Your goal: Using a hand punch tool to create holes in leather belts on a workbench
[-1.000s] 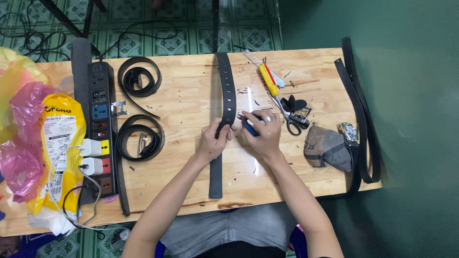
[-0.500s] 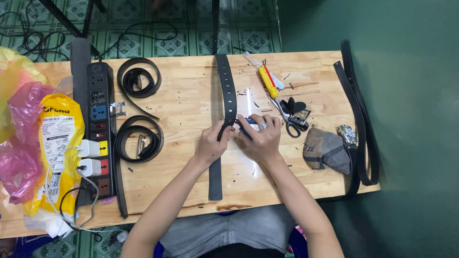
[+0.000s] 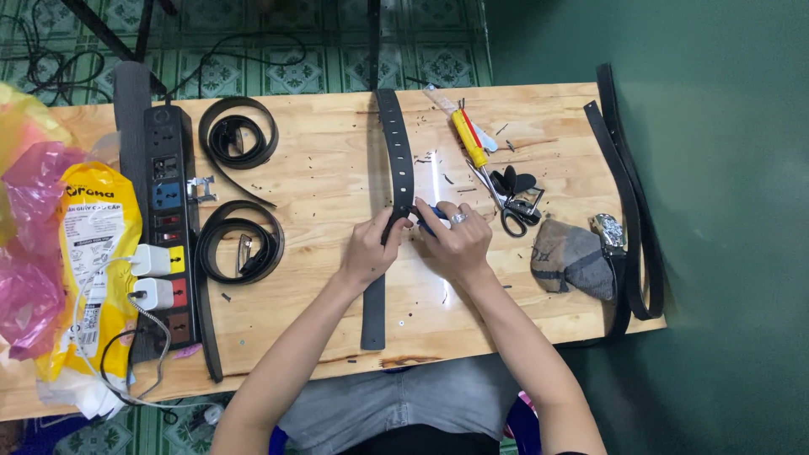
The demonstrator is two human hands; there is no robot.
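A long black belt [image 3: 394, 143] lies flat down the middle of the wooden table [image 3: 320, 177], with holes along its far half. My left hand [image 3: 372, 251] pinches the belt at its middle. My right hand [image 3: 456, 240], with a ring on one finger, holds a small blue-handled tool [image 3: 431, 212] whose tip touches the belt beside the left fingers. The belt's near end [image 3: 373, 316] sticks out below my hands.
Two coiled black belts [image 3: 238, 135] [image 3: 240, 248] lie at the left by a black power strip [image 3: 168, 227] with white chargers. A yellow screwdriver [image 3: 468, 137], scissors [image 3: 510, 206], a grey cloth [image 3: 573, 257], a buckle [image 3: 608, 233] and another belt [image 3: 628, 211] lie right. Plastic bags [image 3: 50, 253] lie far left.
Both hands stayed on the belt's middle. The right hand shifted slightly, keeping the blue tool against the belt.
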